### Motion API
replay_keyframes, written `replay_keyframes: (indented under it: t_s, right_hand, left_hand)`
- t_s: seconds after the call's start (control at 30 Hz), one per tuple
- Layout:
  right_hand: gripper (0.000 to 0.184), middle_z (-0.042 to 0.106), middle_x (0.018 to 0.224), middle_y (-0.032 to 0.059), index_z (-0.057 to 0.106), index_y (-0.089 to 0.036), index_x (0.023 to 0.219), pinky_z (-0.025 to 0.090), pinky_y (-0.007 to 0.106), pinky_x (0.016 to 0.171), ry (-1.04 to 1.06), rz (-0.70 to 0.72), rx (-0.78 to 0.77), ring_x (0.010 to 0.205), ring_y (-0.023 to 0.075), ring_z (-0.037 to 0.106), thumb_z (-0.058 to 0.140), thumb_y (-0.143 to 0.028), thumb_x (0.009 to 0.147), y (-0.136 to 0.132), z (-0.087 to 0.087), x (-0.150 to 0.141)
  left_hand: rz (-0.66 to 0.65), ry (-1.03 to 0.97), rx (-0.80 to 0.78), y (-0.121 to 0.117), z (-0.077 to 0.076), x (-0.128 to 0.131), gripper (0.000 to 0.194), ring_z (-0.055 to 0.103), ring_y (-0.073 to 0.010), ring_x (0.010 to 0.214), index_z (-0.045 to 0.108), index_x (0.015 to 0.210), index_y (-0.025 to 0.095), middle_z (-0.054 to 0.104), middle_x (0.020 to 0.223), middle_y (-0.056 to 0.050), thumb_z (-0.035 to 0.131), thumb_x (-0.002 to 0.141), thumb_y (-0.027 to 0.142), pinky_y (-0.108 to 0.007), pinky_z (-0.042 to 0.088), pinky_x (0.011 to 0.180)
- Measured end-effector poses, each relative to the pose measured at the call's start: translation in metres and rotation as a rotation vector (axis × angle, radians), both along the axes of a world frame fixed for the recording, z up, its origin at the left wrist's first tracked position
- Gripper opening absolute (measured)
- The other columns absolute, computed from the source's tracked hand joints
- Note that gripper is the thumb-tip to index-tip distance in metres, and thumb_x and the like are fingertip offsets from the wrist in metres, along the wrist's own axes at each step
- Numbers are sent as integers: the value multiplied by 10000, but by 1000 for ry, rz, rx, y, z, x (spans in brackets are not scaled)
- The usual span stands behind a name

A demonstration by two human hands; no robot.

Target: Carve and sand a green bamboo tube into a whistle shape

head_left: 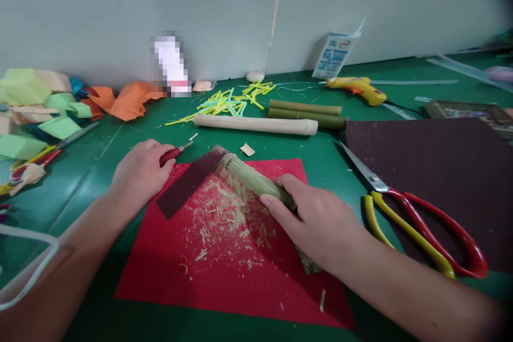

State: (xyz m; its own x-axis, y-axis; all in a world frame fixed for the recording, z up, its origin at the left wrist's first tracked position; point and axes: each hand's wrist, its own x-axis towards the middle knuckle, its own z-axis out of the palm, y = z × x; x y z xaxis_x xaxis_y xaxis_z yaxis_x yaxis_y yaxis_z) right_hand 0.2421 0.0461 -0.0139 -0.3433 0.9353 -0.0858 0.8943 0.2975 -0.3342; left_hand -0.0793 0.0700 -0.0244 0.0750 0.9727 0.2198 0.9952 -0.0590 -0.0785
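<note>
My left hand (141,171) is closed around the red handle of a small carving knife (170,155), its metal tip pointing right, just above the green table. My right hand (315,214) grips a green bamboo piece (256,179) slanting over a red sheet (160,272). The bamboo's pale, scraped far end touches or lies over a dark sandpaper strip (188,184). Pale shavings (224,214) are scattered across the red sheet. Part of the bamboo is hidden under my right palm.
Behind lie a peeled stick (256,125), two green bamboo pieces (306,116) and cut yellow straws (224,101). Scissors (385,187) and a dark sheet (436,171) are at right, a yellow glue gun (356,88) beyond. Folded paper (44,107) is piled at left.
</note>
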Motion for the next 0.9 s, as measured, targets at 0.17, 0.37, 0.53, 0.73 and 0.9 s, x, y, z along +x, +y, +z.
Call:
replay_keyframes:
  t_s: [0.17,0.37,0.53,0.73,0.9]
  right_hand:
    - [326,689,719,42,571,-231,884,286,284,468,-32,20,8,593,213,619,367,-480,933,-1,1,-2]
    - [313,668,670,28,567,-227,860,288,280,462,-19,31,-3,558,191,600,383,-471,930,-2,2,-3]
    - [307,678,701,27,549,-232,858,278,278,471,-12,43,2,582,196,608,375,-474,933,-4,1,-3]
    - [302,672,693,30,548,-231,858,271,282,479,-14,54,13,577,197,604,380,-470,936,-3,0,-3]
    - [312,650,640,24,560,-224,856,258,277,460,17,71,36,530,180,581,384,-472,930,-4,0,-2]
  left_hand:
    - [-41,-78,153,-7,3,12,311,613,-262,968,664,1107,205,657,1053,-95,526,888,377,-398,496,869]
    - [-195,-177,158,-11,-1,45,335,606,-241,971,666,1090,171,683,1032,-93,524,922,423,-385,490,888]
    - [-217,-214,15,-4,-6,58,296,575,-254,966,682,1044,185,654,984,-86,588,883,415,-418,480,866]
    - [-79,-620,-14,-9,1,65,203,618,-159,774,594,967,205,660,890,-6,669,810,308,-309,504,720]
    - [-107,-459,170,-28,19,75,157,596,-132,682,590,996,214,636,818,12,616,843,245,-261,477,640]
